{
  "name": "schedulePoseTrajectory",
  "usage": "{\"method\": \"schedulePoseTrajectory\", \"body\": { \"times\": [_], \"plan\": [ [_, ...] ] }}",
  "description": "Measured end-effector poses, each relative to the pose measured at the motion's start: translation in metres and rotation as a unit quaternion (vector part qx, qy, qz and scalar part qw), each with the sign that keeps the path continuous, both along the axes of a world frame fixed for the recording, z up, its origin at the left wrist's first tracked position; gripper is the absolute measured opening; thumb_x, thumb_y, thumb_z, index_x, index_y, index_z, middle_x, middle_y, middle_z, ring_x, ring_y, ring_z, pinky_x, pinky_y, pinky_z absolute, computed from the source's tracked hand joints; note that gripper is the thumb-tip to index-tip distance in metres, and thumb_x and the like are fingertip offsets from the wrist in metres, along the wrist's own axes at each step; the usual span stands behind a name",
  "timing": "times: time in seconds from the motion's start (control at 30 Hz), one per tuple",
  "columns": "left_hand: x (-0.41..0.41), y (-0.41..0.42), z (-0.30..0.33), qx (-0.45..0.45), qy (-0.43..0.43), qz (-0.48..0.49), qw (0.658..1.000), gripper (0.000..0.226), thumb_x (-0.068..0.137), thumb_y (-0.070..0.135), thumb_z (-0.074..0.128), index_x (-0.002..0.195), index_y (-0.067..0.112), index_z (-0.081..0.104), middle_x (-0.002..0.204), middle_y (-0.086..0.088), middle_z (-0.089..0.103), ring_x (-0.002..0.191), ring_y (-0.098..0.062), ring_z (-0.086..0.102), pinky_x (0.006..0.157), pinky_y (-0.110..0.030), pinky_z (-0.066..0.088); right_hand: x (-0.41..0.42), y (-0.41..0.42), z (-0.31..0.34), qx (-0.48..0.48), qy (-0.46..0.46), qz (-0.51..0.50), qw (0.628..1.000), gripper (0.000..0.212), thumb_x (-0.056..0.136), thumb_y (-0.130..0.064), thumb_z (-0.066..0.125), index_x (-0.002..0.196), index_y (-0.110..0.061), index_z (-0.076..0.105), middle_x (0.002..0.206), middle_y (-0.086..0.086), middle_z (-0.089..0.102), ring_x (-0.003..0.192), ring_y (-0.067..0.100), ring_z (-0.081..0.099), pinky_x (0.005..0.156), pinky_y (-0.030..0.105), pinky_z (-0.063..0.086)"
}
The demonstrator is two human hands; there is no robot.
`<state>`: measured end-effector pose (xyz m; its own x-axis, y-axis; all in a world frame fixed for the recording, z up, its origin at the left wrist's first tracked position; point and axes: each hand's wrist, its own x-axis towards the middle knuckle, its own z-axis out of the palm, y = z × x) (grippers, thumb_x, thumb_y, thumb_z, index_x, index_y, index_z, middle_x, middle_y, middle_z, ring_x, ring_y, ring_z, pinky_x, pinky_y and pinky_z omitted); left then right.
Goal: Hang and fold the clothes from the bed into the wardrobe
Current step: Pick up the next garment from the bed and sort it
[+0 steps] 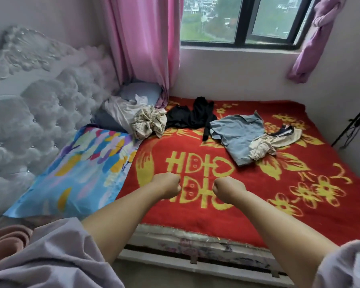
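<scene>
Crumpled clothes (216,125) lie untouched on red blanket (195,215); left hand (167,185) and right hand (227,189) fisted, empty: best reach nearest light-blue garment (235,134) first.

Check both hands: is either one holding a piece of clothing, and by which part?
Nothing is held. The left hand and right hand are empty fists above the red blanket, apart from the clothes.

A: What is seen on the bed (195,210)?
B: A black garment (187,116), a light blue garment (235,135) and a beige garment (266,145) are scattered on the red blanket (279,204).
A: And the hands?
B: The left hand (167,185) and right hand (227,189) are held above it as empty fists, apart
</scene>
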<state>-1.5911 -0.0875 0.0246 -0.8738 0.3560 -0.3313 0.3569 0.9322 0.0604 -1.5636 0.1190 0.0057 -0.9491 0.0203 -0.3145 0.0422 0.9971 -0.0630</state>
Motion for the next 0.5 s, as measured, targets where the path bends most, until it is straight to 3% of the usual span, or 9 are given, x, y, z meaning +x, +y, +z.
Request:
{"method": "schedulePoseTrajectory", "body": {
  "times": [0.17,0.37,0.5],
  "plan": [
    [-0.062,0.008,-0.02,0.002,-0.017,-0.008,1.0,0.032,0.097,0.026,0.037,0.118,0.014,0.057,0.109,-0.004,0.064,0.09,-0.025,0.061,0.065,-0.034,0.047,-0.051,0.014,-0.024,-0.007,-0.027,-0.022,0.999,0.028,0.097,-0.027,0.036,0.101,-0.015,0.061,0.106,0.003,0.063,0.097,0.027,0.061,0.068,0.03,0.042],
    [-0.132,0.027,-0.061,0.006,-0.049,-0.013,0.999,0.032,0.095,0.025,0.037,0.115,0.013,0.058,0.104,-0.004,0.065,0.083,-0.023,0.06,0.062,-0.032,0.046,-0.125,0.034,-0.063,-0.013,-0.054,-0.026,0.998,0.021,0.095,-0.025,0.036,0.086,-0.017,0.054,0.102,0.004,0.064,0.086,0.026,0.057,0.066,0.028,0.04],
    [-0.192,0.042,-0.089,0.006,-0.08,0.013,0.997,0.034,0.098,0.026,0.036,0.124,0.016,0.056,0.11,-0.004,0.063,0.083,-0.022,0.056,0.061,-0.03,0.044,-0.192,0.045,-0.097,-0.03,-0.075,-0.005,0.997,0.028,0.097,-0.027,0.036,0.099,-0.013,0.06,0.105,0.005,0.064,0.094,0.028,0.06,0.068,0.03,0.041]
  ]
}}
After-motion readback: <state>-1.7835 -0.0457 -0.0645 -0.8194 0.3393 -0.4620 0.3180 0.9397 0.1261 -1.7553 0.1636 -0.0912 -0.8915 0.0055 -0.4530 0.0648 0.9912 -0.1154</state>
